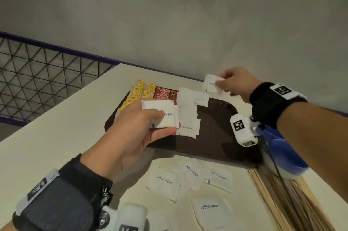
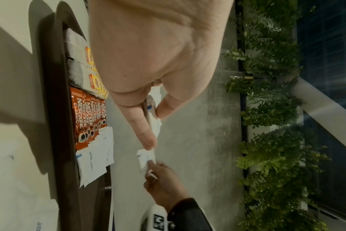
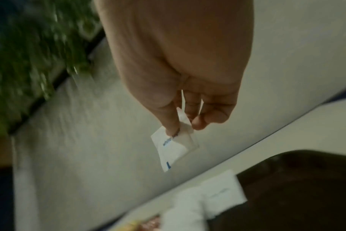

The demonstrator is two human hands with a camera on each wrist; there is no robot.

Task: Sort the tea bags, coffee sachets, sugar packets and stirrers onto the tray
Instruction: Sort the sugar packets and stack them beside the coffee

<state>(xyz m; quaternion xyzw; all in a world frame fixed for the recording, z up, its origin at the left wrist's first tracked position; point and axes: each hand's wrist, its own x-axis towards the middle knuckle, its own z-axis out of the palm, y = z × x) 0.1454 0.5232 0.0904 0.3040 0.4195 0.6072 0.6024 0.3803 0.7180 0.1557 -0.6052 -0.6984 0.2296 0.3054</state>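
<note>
My left hand (image 1: 143,123) grips a small stack of white sugar packets (image 1: 163,115) above the left half of the dark brown tray (image 1: 216,123); in the left wrist view thumb and finger pinch the stack (image 2: 153,112). My right hand (image 1: 233,83) pinches a single white sugar packet (image 1: 212,83) above the tray's far right corner, and the right wrist view shows that packet (image 3: 174,148) hanging from the fingertips. On the tray lie yellow tea bags (image 1: 137,93), red coffee sachets (image 1: 165,94) and a pile of sugar packets (image 1: 188,112).
Several loose sugar packets (image 1: 188,180) lie on the cream table (image 1: 56,127) in front of the tray. A bundle of wooden stirrers (image 1: 286,198) lies at the near right. A grey wall and a wire mesh fence (image 1: 37,80) stand behind the table.
</note>
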